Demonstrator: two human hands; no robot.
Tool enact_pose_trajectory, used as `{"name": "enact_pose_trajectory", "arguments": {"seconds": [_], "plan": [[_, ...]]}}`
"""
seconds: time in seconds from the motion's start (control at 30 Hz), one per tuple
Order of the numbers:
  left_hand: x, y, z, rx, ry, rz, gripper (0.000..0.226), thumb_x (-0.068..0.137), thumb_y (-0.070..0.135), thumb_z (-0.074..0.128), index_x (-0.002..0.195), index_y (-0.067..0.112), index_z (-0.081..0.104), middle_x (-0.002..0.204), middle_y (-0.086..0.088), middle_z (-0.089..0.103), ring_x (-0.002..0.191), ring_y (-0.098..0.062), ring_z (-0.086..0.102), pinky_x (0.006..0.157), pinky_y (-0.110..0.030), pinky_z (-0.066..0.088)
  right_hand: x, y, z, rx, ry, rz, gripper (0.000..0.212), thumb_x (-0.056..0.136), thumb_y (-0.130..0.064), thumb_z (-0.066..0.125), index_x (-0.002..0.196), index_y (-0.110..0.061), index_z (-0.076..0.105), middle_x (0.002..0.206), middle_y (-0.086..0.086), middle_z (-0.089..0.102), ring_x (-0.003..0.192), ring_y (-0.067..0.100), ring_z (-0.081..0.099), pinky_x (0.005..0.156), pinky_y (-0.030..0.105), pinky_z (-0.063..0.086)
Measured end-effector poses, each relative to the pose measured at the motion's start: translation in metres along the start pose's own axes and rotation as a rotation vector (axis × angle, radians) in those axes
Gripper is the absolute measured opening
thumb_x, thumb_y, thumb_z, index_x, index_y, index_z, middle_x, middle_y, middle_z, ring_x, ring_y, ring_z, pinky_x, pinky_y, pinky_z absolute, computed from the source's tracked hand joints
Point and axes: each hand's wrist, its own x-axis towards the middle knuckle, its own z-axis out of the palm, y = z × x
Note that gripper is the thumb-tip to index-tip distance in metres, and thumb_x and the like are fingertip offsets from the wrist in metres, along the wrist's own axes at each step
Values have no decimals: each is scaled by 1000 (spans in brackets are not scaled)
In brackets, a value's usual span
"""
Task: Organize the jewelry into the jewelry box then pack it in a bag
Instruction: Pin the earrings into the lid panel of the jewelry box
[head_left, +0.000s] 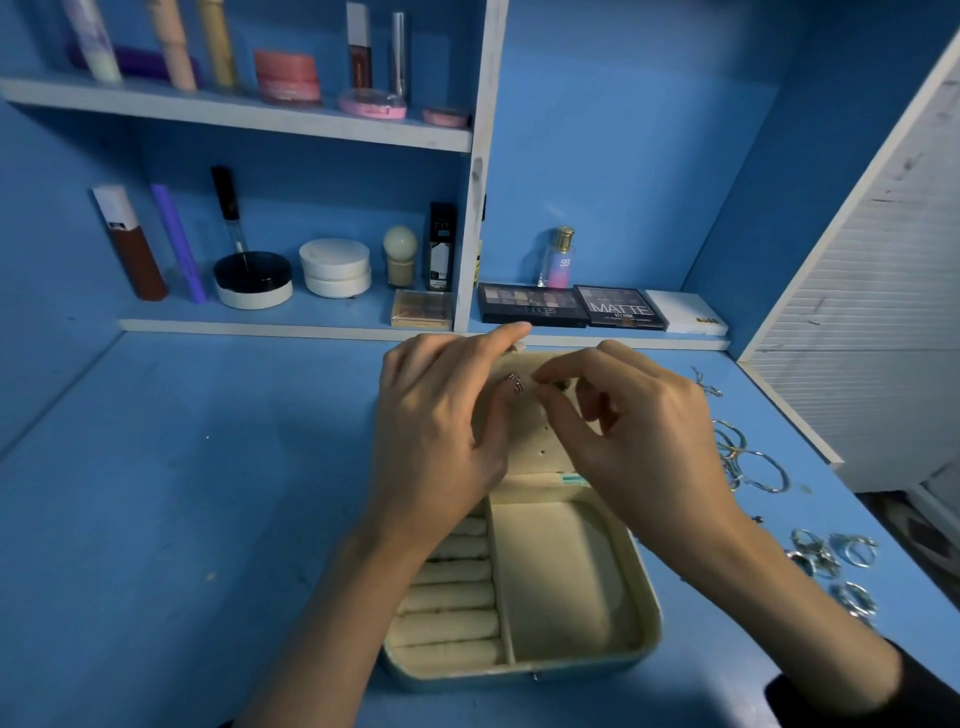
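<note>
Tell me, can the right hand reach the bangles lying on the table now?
Probably yes: the bangles lie just right of the right hand, nothing between, though it pinches a small earring.

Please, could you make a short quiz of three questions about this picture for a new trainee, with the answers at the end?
1. True or false: the jewelry box stands closed.
2. Where do the bangles lie? A) inside the box B) on the desk, right of the box C) on a shelf
3. Fill in: the right hand pinches a small earring at the inside of the box's ____.
Key: 1 false; 2 B; 3 lid.
</note>
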Motion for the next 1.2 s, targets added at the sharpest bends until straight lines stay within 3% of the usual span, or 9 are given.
{"name": "enact_pose_trajectory", "arguments": {"seconds": [0.17,0.27,0.4,0.6,0.7,0.87,1.03,1.2], "plan": [[1,1,1,23,19,9,38,80,6,67,118,10,64,100,3,69,92,-19,54,86,-28,35,-1,20,-20,194,15,92,7,80,-14,62,80,-18,67,56,-10,47,53,4,43,53,10,31],[0,1,2,45,28,15,36,80,8,67,116,10,65,97,2,68,89,-20,53,85,-28,34,-2,45,-27,280,-4,212,9,82,-9,63,78,-16,65,53,-1,48,49,11,41,52,16,33],[0,1,3,48,25,17,34,82,9,66,116,10,65,98,3,68,89,-19,53,85,-28,33,-11,83,-24,218,-43,282,11,82,-3,64,77,-13,66,59,8,57,53,14,47,53,18,37],[0,2,3,52,26,25,33,82,9,65,115,10,65,99,3,68,89,-20,54,85,-31,35,-29,121,-14,-44,-187,226,13,80,-3,66,77,-16,67,69,-8,57,69,14,50,61,31,43],[0,2,3,51,29,30,33,83,8,65,115,9,65,99,2,69,89,-21,54,86,-32,36,-34,129,-15,-94,-246,216,14,78,-3,66,78,-17,68,75,-6,59,77,17,52,64,38,47],[0,2,3,57,25,35,32,83,7,65,115,8,65,98,0,69,89,-21,53,85,-34,36,-37,131,-17,-155,-288,247,20,75,2,63,76,-16,70,79,-5,57,83,18,47,63,39,46],[0,2,3,57,20,38,31,84,8,64,114,8,65,98,-1,69,90,-20,53,85,-33,36,-38,132,-18,-173,-319,293,22,75,2,62,73,-18,72,82,-4,57,84,15,43,63,33,38],[0,2,2,57,13,32,31,84,9,63,115,8,65,99,-1,69,91,-21,53,85,-34,36,-40,131,-21,-211,-377,308,11,78,-12,67,78,-23,72,84,-8,55,88,14,43,65,30,35]]}}
